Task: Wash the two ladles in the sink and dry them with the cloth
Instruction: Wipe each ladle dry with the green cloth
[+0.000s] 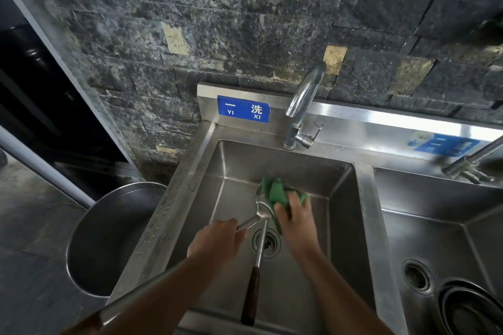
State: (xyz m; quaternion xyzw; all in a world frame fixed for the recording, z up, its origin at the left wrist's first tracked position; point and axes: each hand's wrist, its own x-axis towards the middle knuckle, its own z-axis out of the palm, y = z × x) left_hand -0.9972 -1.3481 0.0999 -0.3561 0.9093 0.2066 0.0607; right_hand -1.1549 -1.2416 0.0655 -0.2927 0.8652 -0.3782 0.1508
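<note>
Left hand [217, 239] is gripping a ladle [247, 224] by the handle over the sink [340, 212]. Right hand [296, 223] is clutching the cloth [277, 193] and rubbing its bowl. Second ladle [251, 294] is lying in the basin, handle leaning on the front rim. Risk: wet handle slipping, bowls clanking together.

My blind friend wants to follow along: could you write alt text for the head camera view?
A right hand holds a green cloth against a ladle over a stainless steel sink basin while the left hand grips that ladle's metal handle. A second ladle with a dark handle lies in the basin.
</note>
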